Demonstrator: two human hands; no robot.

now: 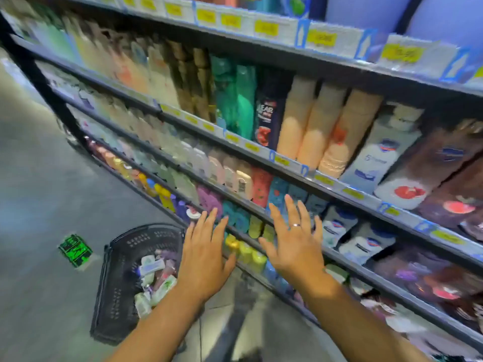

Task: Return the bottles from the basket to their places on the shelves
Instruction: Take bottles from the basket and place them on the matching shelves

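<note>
While both hands are held up in front of the shelves (326,182), nothing is gripped: the left hand (202,257) and the right hand (295,244) are spread wide with straight fingers, backs turned to the camera. The bottles (154,278) are heaped in the black basket (117,296), which is set on the floor (52,178) below and to the left of the left hand and is not touched by it. A ring (296,225) is worn on the right hand, and a small green thing (75,250) is seen on the floor left of the basket
</note>
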